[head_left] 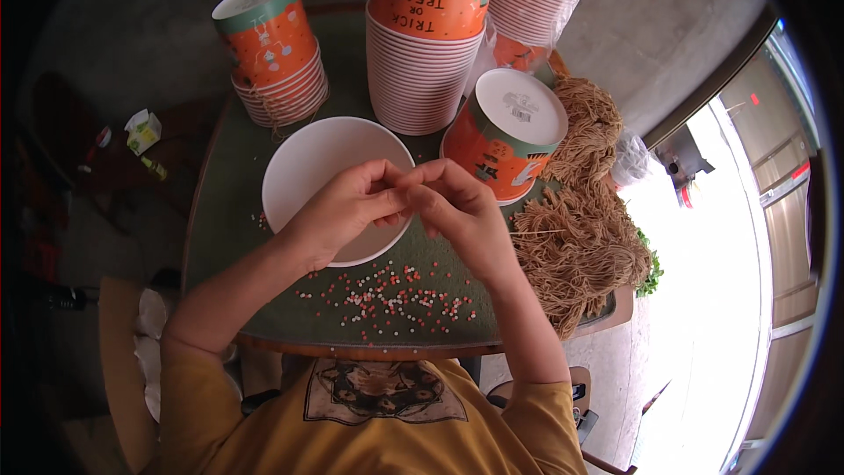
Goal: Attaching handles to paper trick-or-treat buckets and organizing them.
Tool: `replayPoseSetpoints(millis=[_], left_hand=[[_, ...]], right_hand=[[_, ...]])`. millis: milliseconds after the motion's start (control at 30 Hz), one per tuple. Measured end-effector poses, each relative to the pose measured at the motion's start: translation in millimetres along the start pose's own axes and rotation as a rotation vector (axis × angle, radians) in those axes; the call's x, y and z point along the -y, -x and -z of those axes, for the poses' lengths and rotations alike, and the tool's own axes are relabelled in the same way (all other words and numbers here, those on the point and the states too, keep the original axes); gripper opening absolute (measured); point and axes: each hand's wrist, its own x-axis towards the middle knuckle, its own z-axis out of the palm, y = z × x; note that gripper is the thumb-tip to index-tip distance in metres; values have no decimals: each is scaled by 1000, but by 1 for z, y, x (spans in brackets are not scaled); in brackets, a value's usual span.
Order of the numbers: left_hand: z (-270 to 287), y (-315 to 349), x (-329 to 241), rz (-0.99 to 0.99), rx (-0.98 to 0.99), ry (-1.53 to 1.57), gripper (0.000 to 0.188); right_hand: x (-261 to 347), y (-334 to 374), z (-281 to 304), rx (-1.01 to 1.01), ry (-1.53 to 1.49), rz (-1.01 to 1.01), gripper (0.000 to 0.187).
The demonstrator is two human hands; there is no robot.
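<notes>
Fingertips of my left hand (pixel 359 200) and my right hand (pixel 462 220) meet in a pinch above the right rim of an open white paper tub (pixel 303 158). Whatever lies between them is hidden or too small to make out. Small red and white beads (pixel 396 299) are scattered on the green tabletop (pixel 229 237), in front of the tub and below my wrists. An orange and green paper tub (pixel 497 154) stands upside down just beyond my right hand.
Tall nested tubs (pixel 422 70) rise at the back, a plastic-wrapped stack (pixel 541 0) beside them. A shorter stack (pixel 277 62) with twine around it stands back left. Bundles of brown twine (pixel 580 255) cover the table's right side. A chair (pixel 132 149) holds a tissue pack.
</notes>
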Motion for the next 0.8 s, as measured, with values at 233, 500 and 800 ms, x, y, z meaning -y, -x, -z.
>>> replayPoseSetpoints(millis=[233, 500, 800], left_hand=[[-8, -3, 2, -147, 21, -143, 12], [-9, 0, -9, -9, -6, -186, 19], [-7, -3, -7, -6, 9, -142, 17]], right_hand=[[40, -18, -2, 197, 106, -23, 14], [6, -25, 28, -70, -135, -140, 14], [0, 4, 17, -145, 639, 269, 10]])
